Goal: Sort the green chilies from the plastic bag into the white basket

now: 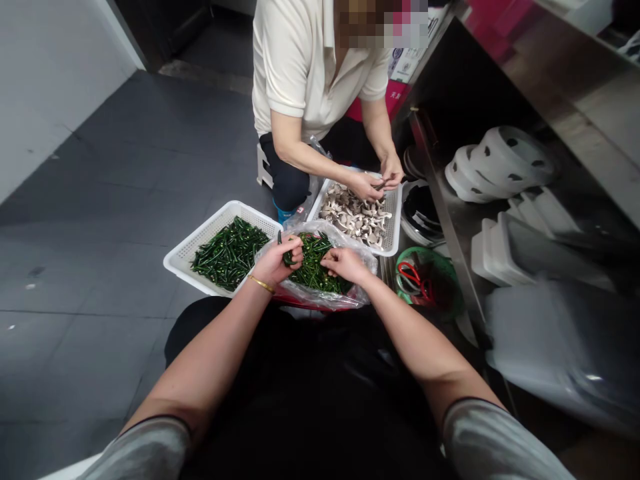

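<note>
My left hand is closed around a few dark green chili peppers, one of them sticking up past the thumb. Fingers pinched, my right hand is over the right side of a clear plastic bag full of green chili peppers; what is between its fingertips is too small to make out. The bag sits in front of my knees, with red showing beneath it. On its left stands a white perforated basket holding more dark green chili peppers.
Opposite me, a person in a cream shirt handles a piece above a white basket of cut mushrooms. To the right are a green basket with red-handled scissors, and a metal shelf with white containers. Grey floor tiles lie left.
</note>
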A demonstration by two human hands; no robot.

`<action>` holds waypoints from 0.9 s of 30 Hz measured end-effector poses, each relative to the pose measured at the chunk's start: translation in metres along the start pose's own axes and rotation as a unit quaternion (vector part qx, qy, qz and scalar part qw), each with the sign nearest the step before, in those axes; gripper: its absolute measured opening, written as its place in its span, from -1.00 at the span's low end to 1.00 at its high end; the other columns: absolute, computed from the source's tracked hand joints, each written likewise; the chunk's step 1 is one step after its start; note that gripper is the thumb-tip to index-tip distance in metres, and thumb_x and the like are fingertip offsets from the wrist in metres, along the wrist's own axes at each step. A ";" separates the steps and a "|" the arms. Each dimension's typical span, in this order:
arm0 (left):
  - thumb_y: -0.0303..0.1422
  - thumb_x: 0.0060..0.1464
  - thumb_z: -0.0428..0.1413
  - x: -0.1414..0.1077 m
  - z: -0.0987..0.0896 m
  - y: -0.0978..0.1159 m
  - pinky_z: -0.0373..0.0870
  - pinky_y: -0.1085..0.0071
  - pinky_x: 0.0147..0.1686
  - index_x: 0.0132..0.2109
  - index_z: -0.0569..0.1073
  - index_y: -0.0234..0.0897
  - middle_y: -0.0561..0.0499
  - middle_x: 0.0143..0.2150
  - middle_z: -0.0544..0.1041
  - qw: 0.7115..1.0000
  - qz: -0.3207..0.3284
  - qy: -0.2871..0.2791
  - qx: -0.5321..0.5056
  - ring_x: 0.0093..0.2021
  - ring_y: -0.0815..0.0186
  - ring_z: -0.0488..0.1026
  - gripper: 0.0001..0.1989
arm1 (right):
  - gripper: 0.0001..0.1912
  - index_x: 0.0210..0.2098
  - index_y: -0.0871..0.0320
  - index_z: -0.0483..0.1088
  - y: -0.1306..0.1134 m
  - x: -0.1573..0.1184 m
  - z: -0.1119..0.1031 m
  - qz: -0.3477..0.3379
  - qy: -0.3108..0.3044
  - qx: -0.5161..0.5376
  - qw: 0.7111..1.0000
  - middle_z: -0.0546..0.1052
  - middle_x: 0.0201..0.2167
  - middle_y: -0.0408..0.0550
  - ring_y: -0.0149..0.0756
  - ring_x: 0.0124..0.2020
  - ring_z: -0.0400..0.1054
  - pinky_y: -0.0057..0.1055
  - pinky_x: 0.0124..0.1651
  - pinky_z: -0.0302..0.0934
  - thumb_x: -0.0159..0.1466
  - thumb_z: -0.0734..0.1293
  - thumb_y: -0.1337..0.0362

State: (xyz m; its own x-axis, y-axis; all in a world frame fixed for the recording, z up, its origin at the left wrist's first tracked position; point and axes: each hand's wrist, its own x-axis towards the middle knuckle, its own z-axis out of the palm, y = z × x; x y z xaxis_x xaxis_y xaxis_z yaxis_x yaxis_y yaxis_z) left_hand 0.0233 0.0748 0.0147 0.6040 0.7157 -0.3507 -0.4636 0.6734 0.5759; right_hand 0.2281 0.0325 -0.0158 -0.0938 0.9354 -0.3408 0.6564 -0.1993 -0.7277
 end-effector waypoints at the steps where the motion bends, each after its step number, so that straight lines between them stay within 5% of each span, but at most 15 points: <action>1: -0.36 -0.20 0.30 0.000 -0.002 -0.001 0.04 0.62 -0.68 -0.47 0.29 -0.32 0.17 -0.63 0.18 1.000 -0.006 -0.006 0.011 -0.64 0.54 0.15 -0.70 | -0.81 -0.42 0.17 0.39 -0.006 -0.001 -0.004 -0.018 0.020 -0.005 1.000 0.44 -0.63 -0.20 -0.44 -0.61 0.33 -0.52 -0.47 0.17 0.22 0.29 0.18; 6: -0.32 -0.21 0.32 0.003 -0.008 -0.007 0.28 0.48 -0.58 -0.32 0.43 -0.33 0.15 -0.62 0.32 0.993 -0.011 0.016 0.119 -0.61 0.47 0.27 -0.70 | -0.75 -0.53 0.17 0.34 -0.030 -0.012 -0.032 -0.070 0.106 -0.059 0.990 0.42 -0.64 -0.18 -0.42 -0.57 0.28 -0.50 -0.45 0.13 0.18 0.31 0.15; 12: -0.33 -0.26 0.33 0.009 0.002 -0.024 0.06 0.53 -0.66 -0.41 0.48 -0.37 0.14 -0.68 0.31 0.955 0.028 0.033 0.294 -0.68 0.52 0.17 -0.75 | -0.68 -0.41 0.17 0.36 -0.042 -0.016 -0.016 -0.042 0.054 0.138 0.988 0.37 -0.69 -0.23 -0.50 -0.69 0.20 -0.57 -0.62 0.08 0.17 0.31 0.00; 16: -0.26 -0.20 0.32 0.008 0.005 -0.021 0.02 0.54 -0.66 -0.49 0.37 -0.33 0.18 -0.70 0.21 0.974 0.027 0.034 0.222 -0.69 0.55 0.11 -0.70 | -0.64 -0.28 0.16 0.37 -0.039 -0.014 -0.004 -0.020 0.038 0.225 0.973 0.43 -0.60 -0.22 -0.54 -0.70 0.20 -0.63 -0.70 0.03 0.17 0.28 -0.03; 20: -0.27 -0.19 0.30 0.006 0.003 -0.014 -0.01 0.55 -0.65 -0.46 0.37 -0.33 0.19 -0.68 0.19 0.990 0.008 0.030 0.134 -0.68 0.56 0.10 -0.72 | -0.63 -0.43 0.18 0.34 -0.035 -0.015 0.010 0.007 -0.074 0.212 0.975 0.44 -0.59 -0.17 -0.55 -0.71 0.20 -0.62 -0.70 0.02 0.20 0.25 -0.02; 22: -0.29 -0.20 0.31 0.006 0.003 -0.013 -0.03 0.55 -0.66 -0.46 0.38 -0.34 0.18 -0.68 0.20 0.992 0.008 0.026 0.125 -0.68 0.56 0.10 -0.72 | -0.61 -0.45 0.17 0.32 -0.037 -0.017 0.019 0.004 -0.065 0.206 0.976 0.34 -0.68 -0.23 -0.53 -0.73 0.15 -0.59 -0.67 0.03 0.26 0.17 -0.02; 27: -0.27 -0.21 0.32 0.005 0.003 -0.014 -0.04 0.58 -0.67 -0.44 0.39 -0.38 0.19 -0.68 0.18 0.995 0.011 0.013 0.100 -0.69 0.58 0.10 -0.69 | -0.64 -0.54 0.15 0.27 -0.051 -0.030 0.009 -0.145 0.001 -0.010 0.989 0.36 -0.60 -0.16 -0.42 -0.51 0.26 -0.50 -0.37 0.14 0.31 0.15 0.10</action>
State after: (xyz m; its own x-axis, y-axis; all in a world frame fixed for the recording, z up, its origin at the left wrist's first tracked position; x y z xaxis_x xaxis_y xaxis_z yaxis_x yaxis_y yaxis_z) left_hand 0.0347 0.0679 0.0070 0.5772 0.7363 -0.3531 -0.3371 0.6087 0.7182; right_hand 0.1904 0.0123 0.0264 -0.2794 0.9529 -0.1177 0.6170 0.0843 -0.7824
